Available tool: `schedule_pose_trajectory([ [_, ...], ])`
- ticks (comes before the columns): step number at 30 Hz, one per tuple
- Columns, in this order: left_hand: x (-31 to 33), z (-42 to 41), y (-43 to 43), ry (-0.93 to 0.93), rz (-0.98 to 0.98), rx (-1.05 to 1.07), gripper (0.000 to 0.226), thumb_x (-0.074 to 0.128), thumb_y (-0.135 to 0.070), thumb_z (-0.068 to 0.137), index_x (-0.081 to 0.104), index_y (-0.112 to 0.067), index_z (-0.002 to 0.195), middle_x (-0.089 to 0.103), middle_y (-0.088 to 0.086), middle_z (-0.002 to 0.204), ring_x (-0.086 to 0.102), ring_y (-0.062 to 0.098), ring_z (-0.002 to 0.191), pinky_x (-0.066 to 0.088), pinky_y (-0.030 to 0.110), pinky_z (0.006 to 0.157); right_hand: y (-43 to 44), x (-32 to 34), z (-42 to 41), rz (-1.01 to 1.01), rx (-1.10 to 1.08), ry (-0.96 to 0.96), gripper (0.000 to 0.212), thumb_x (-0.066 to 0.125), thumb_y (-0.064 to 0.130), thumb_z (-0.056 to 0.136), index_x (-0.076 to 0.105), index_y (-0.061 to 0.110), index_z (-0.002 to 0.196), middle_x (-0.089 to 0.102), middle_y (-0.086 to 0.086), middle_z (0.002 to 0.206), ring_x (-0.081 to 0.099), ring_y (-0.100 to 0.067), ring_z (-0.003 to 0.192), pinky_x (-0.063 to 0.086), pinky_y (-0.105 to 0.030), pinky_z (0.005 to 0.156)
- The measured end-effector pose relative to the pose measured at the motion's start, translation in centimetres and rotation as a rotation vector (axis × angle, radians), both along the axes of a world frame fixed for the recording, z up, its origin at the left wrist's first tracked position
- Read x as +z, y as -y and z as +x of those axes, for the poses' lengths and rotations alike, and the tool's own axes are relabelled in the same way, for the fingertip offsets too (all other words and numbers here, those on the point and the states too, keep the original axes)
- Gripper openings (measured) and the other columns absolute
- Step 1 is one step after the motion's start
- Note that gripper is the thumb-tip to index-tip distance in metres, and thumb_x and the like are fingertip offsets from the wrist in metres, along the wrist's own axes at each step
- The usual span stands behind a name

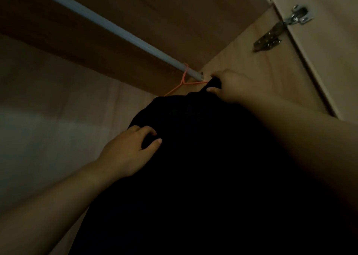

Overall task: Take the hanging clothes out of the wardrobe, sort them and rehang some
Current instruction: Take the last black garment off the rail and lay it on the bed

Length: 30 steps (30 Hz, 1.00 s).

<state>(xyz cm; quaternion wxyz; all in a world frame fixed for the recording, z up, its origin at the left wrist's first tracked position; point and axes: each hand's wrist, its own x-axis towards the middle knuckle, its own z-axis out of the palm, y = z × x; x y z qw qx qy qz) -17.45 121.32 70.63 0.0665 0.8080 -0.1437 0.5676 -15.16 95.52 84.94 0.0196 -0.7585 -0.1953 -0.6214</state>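
Gripping black garment [193,158] — left hand [129,152], right hand [230,88], fingers [147,131] curled — orange hanger [184,79] on rail [108,25]

The hanger [185,81] hooks over the rail [108,27] near its right end, close to the side wall [251,61]. The garment [193,158] hangs from it, with the left grip [127,150] on its left edge and the right grip [230,88] at its top. A hinge [280,30] sits at the upper right.

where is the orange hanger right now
In the head view, the orange hanger hooks over the rail at its right end, just left of the right hand and above the black garment.
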Motion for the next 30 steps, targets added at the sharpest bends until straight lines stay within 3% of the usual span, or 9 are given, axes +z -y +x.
schedule_pose_trajectory([
  [5,0.6,2.4,-1.9,0.057,-0.036,-0.019,0.066,0.024,-0.074,0.07,0.053,-0.034,0.115,0.055,-0.007,0.11,0.055,0.01,0.096,0.047,0.036,0.084,-0.5,2.9,1.7,0.131,0.094,-0.06,0.034,0.051,0.02,0.095,0.056,0.001,0.122,0.056,-0.016,0.122,0.052,-0.029,0.111,0.033,-0.02,0.064],
  [8,1.1,3.4,-2.8,0.08,-0.049,0.01,0.068,0.021,-0.074,0.069,0.053,-0.034,0.113,0.056,-0.005,0.109,0.056,0.012,0.096,0.048,0.036,0.082,0.0,3.9,1.9,0.162,0.189,-0.109,0.03,0.045,0.009,0.097,0.054,-0.004,0.122,0.054,-0.017,0.122,0.049,-0.029,0.111,0.037,-0.01,0.067],
  [13,2.4,2.3,-2.8,0.147,-0.128,-0.088,0.052,0.035,-0.062,0.077,0.057,-0.029,0.11,0.06,0.001,0.105,0.057,0.016,0.093,0.046,0.034,0.08,1.4,4.4,-1.2,0.291,0.285,0.192,0.022,0.053,0.02,0.094,0.065,0.018,0.112,0.06,-0.004,0.12,0.052,-0.02,0.111,0.037,-0.023,0.08],
  [16,2.0,0.5,-2.9,0.233,-0.108,-0.092,0.052,0.034,-0.06,0.08,0.055,-0.029,0.115,0.057,0.001,0.11,0.054,0.016,0.097,0.042,0.032,0.079,1.5,3.6,-1.1,0.317,0.363,0.2,0.016,0.057,0.023,0.091,0.067,0.021,0.105,0.062,-0.002,0.112,0.055,-0.02,0.107,0.046,-0.032,0.088],
  [20,-1.0,-2.0,-3.6,0.34,-0.064,0.031,0.055,0.03,-0.06,0.082,0.052,-0.027,0.12,0.053,0.002,0.12,0.051,0.02,0.109,0.038,0.031,0.082,-0.4,-2.8,0.3,0.364,0.587,0.112,0.026,0.058,0.027,0.091,0.063,0.016,0.113,0.057,0.003,0.108,0.052,-0.016,0.107,0.04,-0.029,0.094],
  [24,-4.9,-3.8,-4.3,0.404,-0.069,0.122,0.055,0.03,-0.053,0.085,0.051,-0.021,0.125,0.05,0.01,0.123,0.046,0.028,0.115,0.035,0.035,0.092,-2.5,-12.6,-0.5,0.251,0.787,0.112,0.014,0.062,0.015,0.088,0.068,0.026,0.096,0.058,0.015,0.085,0.054,0.001,0.086,0.036,-0.004,0.076],
  [26,-6.9,-4.5,-5.0,0.371,-0.1,0.155,0.056,0.03,-0.052,0.086,0.048,-0.022,0.129,0.045,0.012,0.13,0.041,0.03,0.12,0.033,0.038,0.098,-2.9,-17.0,-1.3,0.255,0.866,0.07,0.024,0.063,0.014,0.087,0.062,0.038,0.086,0.056,0.027,0.077,0.054,0.013,0.075,0.034,0.003,0.072],
  [28,-9.1,-5.3,-5.5,0.275,-0.093,0.173,0.058,0.026,-0.055,0.087,0.044,-0.026,0.133,0.043,0.011,0.135,0.04,0.03,0.123,0.033,0.042,0.099,-2.8,-20.7,-2.3,0.256,0.891,0.047,0.024,0.063,0.013,0.086,0.061,0.037,0.088,0.054,0.031,0.079,0.052,0.021,0.076,0.034,0.003,0.074],
  [30,-11.4,-6.3,-5.9,0.157,-0.037,0.148,0.055,0.022,-0.058,0.087,0.045,-0.03,0.128,0.054,0.006,0.123,0.052,0.028,0.11,0.042,0.04,0.089,-2.2,-23.9,-3.4,0.252,0.869,-0.006,0.019,0.064,0.013,0.086,0.065,0.031,0.093,0.055,0.028,0.083,0.052,0.018,0.08,0.034,0.002,0.075],
])
